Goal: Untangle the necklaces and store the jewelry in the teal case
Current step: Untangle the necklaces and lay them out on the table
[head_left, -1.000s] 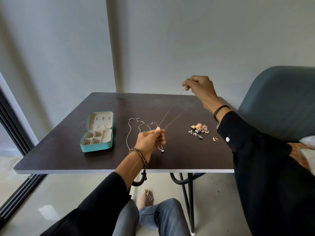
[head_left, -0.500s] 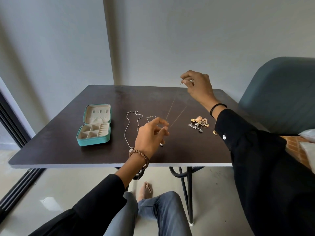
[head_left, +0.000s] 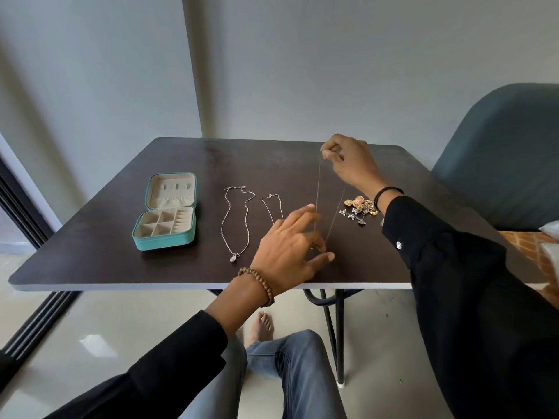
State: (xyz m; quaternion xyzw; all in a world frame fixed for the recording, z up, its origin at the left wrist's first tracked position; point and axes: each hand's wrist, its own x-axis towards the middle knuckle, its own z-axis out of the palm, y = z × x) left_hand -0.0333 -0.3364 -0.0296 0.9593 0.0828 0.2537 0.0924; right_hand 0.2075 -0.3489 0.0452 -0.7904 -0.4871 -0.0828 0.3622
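Pinched in your right hand [head_left: 351,160], thin chain [head_left: 317,189] hangs taut; left hand [head_left: 290,249], fingers spread, touches its low end, right of teal case [head_left: 165,216].

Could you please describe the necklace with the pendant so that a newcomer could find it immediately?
Start at the open teal case on the left of the dark table. The pendant necklace lies flat just right of it, a long beaded silver loop. Unlike the shorter chain beside it, its oval pendant shows at the near end.
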